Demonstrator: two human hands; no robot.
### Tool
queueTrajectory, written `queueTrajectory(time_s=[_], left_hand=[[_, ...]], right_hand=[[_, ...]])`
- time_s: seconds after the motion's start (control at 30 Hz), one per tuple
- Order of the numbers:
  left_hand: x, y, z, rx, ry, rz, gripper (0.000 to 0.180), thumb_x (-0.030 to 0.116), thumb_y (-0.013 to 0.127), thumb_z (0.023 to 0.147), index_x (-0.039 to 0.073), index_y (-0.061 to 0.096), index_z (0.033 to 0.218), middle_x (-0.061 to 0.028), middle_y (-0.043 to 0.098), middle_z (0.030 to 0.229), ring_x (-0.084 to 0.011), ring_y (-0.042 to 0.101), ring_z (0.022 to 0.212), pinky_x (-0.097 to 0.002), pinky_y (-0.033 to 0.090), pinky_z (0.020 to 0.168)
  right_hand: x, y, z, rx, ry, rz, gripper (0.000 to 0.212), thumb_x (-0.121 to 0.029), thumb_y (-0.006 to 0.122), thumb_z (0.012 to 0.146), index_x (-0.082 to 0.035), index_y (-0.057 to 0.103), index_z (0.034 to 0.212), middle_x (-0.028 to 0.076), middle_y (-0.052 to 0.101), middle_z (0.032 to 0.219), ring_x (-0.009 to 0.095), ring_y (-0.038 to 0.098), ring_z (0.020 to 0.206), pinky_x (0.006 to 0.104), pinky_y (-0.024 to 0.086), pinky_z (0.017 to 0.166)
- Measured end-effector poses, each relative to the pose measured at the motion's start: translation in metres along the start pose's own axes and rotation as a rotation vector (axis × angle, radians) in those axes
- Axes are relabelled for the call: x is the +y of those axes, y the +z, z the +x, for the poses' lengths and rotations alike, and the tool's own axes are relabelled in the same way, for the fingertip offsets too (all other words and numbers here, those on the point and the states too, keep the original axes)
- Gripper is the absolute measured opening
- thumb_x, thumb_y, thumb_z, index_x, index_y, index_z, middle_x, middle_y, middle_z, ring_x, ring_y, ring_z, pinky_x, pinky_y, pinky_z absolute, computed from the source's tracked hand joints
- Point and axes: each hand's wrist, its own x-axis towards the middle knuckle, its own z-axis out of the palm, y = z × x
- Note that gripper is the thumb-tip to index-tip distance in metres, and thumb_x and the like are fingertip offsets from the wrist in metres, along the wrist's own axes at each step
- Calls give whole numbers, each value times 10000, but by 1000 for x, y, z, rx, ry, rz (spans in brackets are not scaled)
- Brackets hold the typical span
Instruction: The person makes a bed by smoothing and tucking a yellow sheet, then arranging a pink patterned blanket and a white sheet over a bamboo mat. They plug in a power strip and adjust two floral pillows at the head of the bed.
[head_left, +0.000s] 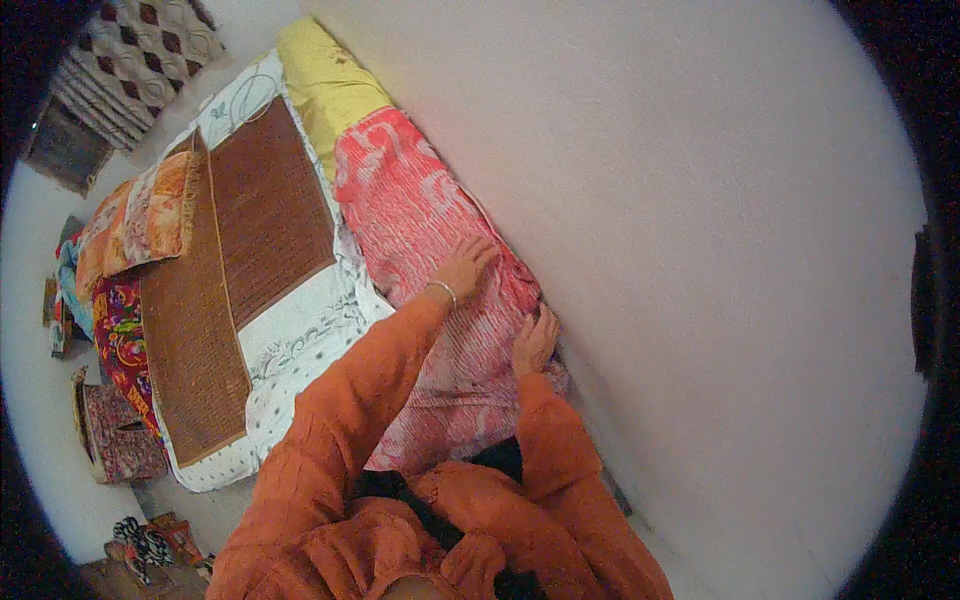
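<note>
A pink-and-white patterned bedcover (405, 200) is spread over a long bolster or mattress edge along the wall, with creases across it. My left hand (467, 270), with a bangle at the wrist, lies open on its upper surface, fingers pointing toward the wall side. Closer to me, my right hand (536, 342) rests at the cover's wall-side edge with its fingers stretched out over the fabric. Bunched folds of the cover run between the two hands. Both arms wear rust-orange sleeves.
A yellow cloth (335, 85) continues beyond the pink cover. To the left are a white patterned sheet (300, 335), brown mats (265, 200) and an orange patchwork cushion (140, 220). A plain pale wall (720, 250) rises on the right. A patterned bag (120, 435) stands at far left.
</note>
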Motion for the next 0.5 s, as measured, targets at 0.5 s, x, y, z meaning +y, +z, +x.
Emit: queueTrajectory(time_s=[0.5], left_hand=[[20, 4, 46, -88, -79, -6, 412, 375, 451, 831, 94, 546, 1118, -63, 453, 1244, -270, 305, 1227, -453, 197, 1035]], right_hand=[[79, 29, -7, -355, 460, 367, 621, -465, 270, 907, 48, 436, 1216, 236, 408, 1274, 359, 361, 1199, 375, 263, 1003]])
